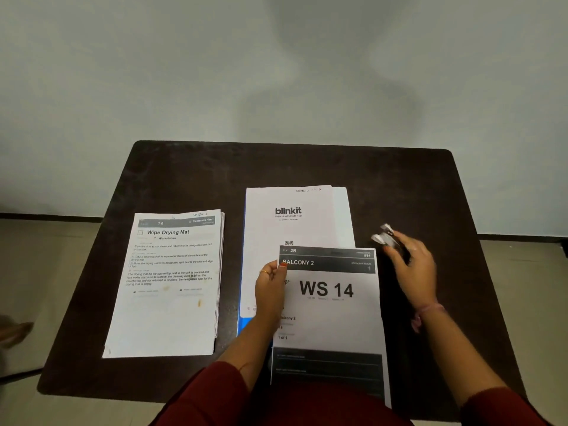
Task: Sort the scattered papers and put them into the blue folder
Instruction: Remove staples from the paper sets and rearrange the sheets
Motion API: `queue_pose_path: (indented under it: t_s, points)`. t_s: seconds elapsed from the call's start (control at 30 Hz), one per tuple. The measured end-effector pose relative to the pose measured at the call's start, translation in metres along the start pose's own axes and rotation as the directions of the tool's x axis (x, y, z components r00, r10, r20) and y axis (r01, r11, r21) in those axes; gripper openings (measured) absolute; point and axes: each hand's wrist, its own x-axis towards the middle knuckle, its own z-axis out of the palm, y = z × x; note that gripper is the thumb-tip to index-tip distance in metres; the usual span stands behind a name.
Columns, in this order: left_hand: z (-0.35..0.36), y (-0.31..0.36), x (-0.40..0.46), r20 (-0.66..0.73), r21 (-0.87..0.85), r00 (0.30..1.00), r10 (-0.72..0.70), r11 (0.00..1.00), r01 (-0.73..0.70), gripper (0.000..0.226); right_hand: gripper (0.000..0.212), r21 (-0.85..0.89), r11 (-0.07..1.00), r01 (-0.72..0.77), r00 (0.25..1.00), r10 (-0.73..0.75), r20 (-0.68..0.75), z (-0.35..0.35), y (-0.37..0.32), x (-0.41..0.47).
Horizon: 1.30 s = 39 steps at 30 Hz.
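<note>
Head view: our left hand (pixel 270 290) pinches the WS 14 sheet (pixel 330 305), which overlaps the blue folder (pixel 246 325). Right hand (pixel 412 265), beside the folder, grips a binder clip (pixel 384 236). Square edges before clipping.

Bare table (pixel 307 167) lies open behind the blinkit sheet (pixel 289 216) — a paper stack (pixel 172 281) blocks its left.
</note>
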Motion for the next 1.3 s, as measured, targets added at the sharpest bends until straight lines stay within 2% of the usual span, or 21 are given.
queue_pose_path:
  t_s: [0.07, 0.17, 0.4, 0.47, 0.53, 0.6, 0.7, 0.77, 0.97, 1.07, 1.13, 1.17, 1.27, 1.3]
  points:
    - [0.0, 0.001, 0.0, -0.008, 0.012, 1.0, -0.011, 1.0, 0.011, 0.021, 0.039, -0.019, 0.984, -0.177, 0.979, 0.174, -0.102, -0.008, 0.021, -0.02]
    - [0.001, 0.003, -0.001, -0.014, 0.029, 1.0, -0.008, 1.0, 0.008, 0.02, 0.042, -0.131, 0.938, -0.322, 0.945, 0.309, -0.11, -0.012, 0.043, -0.039]
    - [0.003, 0.012, -0.007, -0.031, -0.034, 0.999, -0.019, 0.999, 0.018, 0.013, 0.045, -0.293, 0.889, -0.351, 0.936, 0.337, -0.099, -0.014, 0.039, -0.043]
    - [0.001, 0.014, -0.009, -0.045, -0.062, 0.999, -0.02, 0.998, 0.017, 0.013, 0.045, -0.298, 0.908, -0.295, 0.955, 0.269, -0.124, -0.016, 0.033, -0.043]
    - [-0.001, 0.017, -0.011, -0.061, -0.087, 0.998, -0.026, 0.996, 0.02, 0.014, 0.041, -0.172, 0.967, -0.188, 0.978, 0.169, -0.12, -0.017, 0.022, -0.046]
    - [-0.005, 0.019, -0.013, -0.064, -0.115, 0.997, -0.035, 0.993, 0.027, 0.015, 0.04, 0.079, 0.992, -0.096, 0.992, 0.102, -0.071, -0.013, 0.008, -0.054]
    - [-0.009, 0.027, -0.022, -0.058, -0.164, 0.998, -0.03, 0.986, 0.02, 0.017, 0.05, 0.379, 0.911, -0.164, 0.983, 0.118, 0.14, -0.002, -0.019, -0.068]
    - [-0.015, 0.035, -0.028, -0.075, -0.207, 0.997, -0.021, 0.978, 0.004, 0.015, 0.057, 0.513, 0.823, -0.243, 0.952, 0.1, 0.291, 0.007, -0.035, -0.075]
    - [-0.045, 0.047, -0.031, -0.126, -0.281, 0.992, 0.002, 0.959, -0.038, 0.015, 0.063, 0.499, 0.795, -0.344, 0.896, 0.119, 0.428, 0.024, -0.05, -0.091]
    - [-0.065, 0.055, -0.032, -0.128, -0.327, 0.992, -0.015, 0.944, -0.028, 0.015, 0.061, 0.45, 0.801, -0.394, 0.842, 0.118, 0.526, 0.028, -0.055, -0.104]
    - [-0.081, 0.06, -0.033, -0.115, -0.348, 0.993, -0.023, 0.937, -0.019, 0.013, 0.081, 0.402, 0.833, -0.38, 0.815, 0.096, 0.572, 0.035, -0.059, -0.115]
    - [-0.09, 0.062, -0.032, -0.115, -0.35, 0.993, -0.025, 0.937, -0.017, 0.013, 0.081, 0.395, 0.835, -0.382, 0.81, 0.097, 0.579, 0.037, -0.065, -0.121]
    - [-0.127, 0.073, -0.028, -0.109, -0.346, 0.994, -0.01, 0.938, -0.028, 0.013, 0.043, 0.44, 0.783, -0.44, 0.794, 0.11, 0.597, 0.059, -0.084, -0.138]
    - [-0.141, 0.078, -0.027, -0.096, -0.329, 0.995, -0.005, 0.944, -0.027, 0.012, 0.036, 0.449, 0.76, -0.469, 0.785, 0.127, 0.606, 0.067, -0.092, -0.142]
